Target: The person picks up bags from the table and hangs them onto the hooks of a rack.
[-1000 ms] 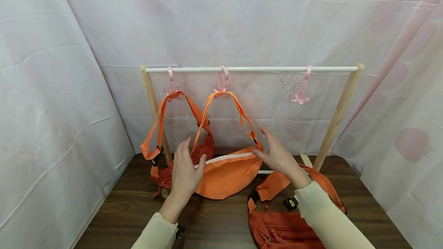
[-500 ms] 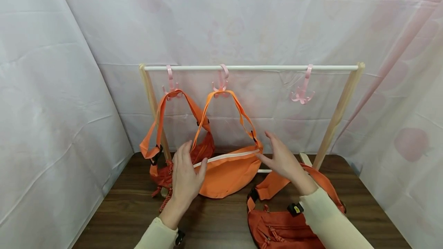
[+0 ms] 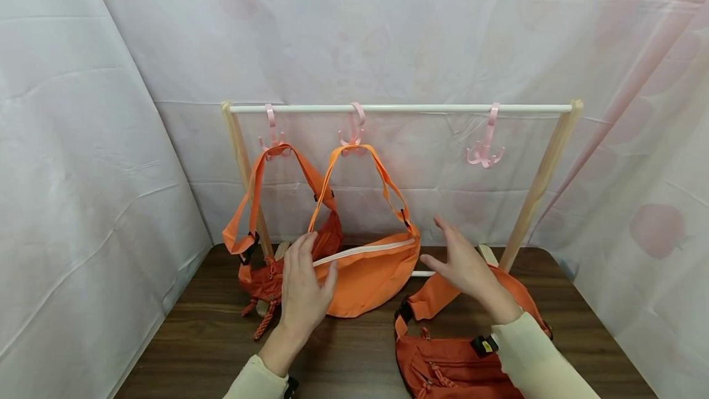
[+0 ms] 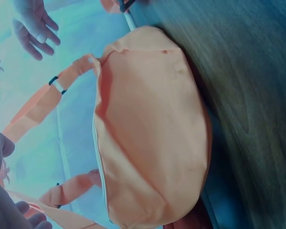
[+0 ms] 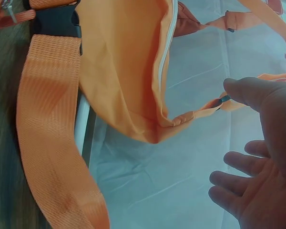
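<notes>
A bright orange waist bag (image 3: 365,282) with a white zip hangs by its strap from the middle pink hook (image 3: 352,134). My left hand (image 3: 304,288) is in front of the bag's left end, fingers straight and holding nothing. To the right of the bag, my right hand (image 3: 462,263) is raised with its fingers spread, apart from it; the right wrist view shows the bag (image 5: 128,71) beyond the thumb. Behind my left hand, a darker red-orange waist bag (image 3: 260,282) hangs from the left pink hook (image 3: 272,137), its middle partly hidden.
Another red-orange waist bag (image 3: 448,362) lies on the wooden table (image 3: 183,331) at the front right, partly under my right forearm. The rack's white bar (image 3: 421,108) carries a third pink hook (image 3: 486,149) on the right. A wooden post (image 3: 540,189) stands at the right end.
My right hand has drawn away from the bright orange bag's right end, moving right and slightly down. My left hand has shifted a little to the right. The bag stays hanging.
</notes>
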`<state>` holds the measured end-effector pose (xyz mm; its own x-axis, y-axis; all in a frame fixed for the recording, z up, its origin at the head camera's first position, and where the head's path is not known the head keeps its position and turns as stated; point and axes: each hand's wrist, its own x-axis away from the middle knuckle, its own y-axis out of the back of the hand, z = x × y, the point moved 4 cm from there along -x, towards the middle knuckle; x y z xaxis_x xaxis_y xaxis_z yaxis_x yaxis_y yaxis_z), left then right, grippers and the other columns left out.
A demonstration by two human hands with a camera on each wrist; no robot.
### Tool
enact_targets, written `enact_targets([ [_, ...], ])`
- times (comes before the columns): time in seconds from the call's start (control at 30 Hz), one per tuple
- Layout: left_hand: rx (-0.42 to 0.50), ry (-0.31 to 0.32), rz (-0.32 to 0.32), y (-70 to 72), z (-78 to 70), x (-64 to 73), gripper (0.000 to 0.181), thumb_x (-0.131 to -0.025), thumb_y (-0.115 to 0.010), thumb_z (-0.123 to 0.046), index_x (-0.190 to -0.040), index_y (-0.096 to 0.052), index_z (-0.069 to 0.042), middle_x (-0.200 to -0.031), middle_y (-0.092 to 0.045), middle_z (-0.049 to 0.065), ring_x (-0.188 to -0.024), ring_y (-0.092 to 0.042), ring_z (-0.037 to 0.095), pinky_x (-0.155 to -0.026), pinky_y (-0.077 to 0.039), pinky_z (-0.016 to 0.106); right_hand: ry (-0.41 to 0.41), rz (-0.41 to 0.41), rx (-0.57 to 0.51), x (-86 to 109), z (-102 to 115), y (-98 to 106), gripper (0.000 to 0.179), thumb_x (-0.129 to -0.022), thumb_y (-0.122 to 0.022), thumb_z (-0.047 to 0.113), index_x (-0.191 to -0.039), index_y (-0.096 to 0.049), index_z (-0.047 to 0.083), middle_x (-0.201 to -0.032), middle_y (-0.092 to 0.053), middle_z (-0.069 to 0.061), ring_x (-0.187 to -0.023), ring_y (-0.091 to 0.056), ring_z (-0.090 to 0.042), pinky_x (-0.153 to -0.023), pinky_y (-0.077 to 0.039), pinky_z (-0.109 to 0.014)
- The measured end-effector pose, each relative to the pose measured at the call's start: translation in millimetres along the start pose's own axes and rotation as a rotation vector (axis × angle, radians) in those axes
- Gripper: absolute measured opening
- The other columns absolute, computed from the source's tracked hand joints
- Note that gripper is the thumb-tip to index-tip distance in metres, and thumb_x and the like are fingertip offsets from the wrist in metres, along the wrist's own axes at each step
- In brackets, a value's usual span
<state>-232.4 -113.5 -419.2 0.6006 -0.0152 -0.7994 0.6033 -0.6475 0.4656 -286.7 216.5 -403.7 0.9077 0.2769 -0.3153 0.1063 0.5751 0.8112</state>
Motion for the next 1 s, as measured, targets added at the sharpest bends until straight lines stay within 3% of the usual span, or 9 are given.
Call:
enact_targets([
  [0.37, 0.025, -0.045, -0.004, -7.1, -8.9, 4.7, 0.069, -0.093, -0.081, -0.017, -0.152, -0.048, -0.001, -0.146, -0.051, 0.021, -0.13, -0.051, 0.039, -0.107, -0.044, 0.053, -0.028, -0.007, 0.014, 16.6, -16, 4, 0.094, -0.1, -0.077, 0.037, -0.169, -0.021, 0.006, -0.167, -0.032, -0.026, -0.147, -0.038, -0.049, -0.111, -0.038, -0.068],
  [0.6, 0.036, -0.036, 0.068, -17.3, -15.9, 9.2, 0.066, -0.098, -0.075, -0.024, -0.154, -0.047, -0.003, -0.15, -0.051, 0.018, -0.134, -0.05, 0.035, -0.11, -0.044, 0.052, -0.019, -0.031, 0.066, 21.2, -24, 8, 0.092, -0.099, -0.078, 0.036, -0.167, -0.026, 0.002, -0.162, -0.039, -0.029, -0.143, -0.044, -0.051, -0.109, -0.041, -0.068],
  [1.0, 0.049, -0.085, 0.132, -40.7, -33.6, 15.0, 0.068, -0.093, -0.081, -0.02, -0.15, -0.05, -0.002, -0.145, -0.054, 0.016, -0.131, -0.053, 0.034, -0.107, -0.047, 0.052, -0.056, -0.023, 0.077, 31.5, -39, 14, 0.091, -0.099, -0.079, 0.03, -0.166, -0.025, -0.002, -0.162, -0.036, -0.032, -0.14, -0.045, -0.053, -0.105, -0.043, -0.069],
])
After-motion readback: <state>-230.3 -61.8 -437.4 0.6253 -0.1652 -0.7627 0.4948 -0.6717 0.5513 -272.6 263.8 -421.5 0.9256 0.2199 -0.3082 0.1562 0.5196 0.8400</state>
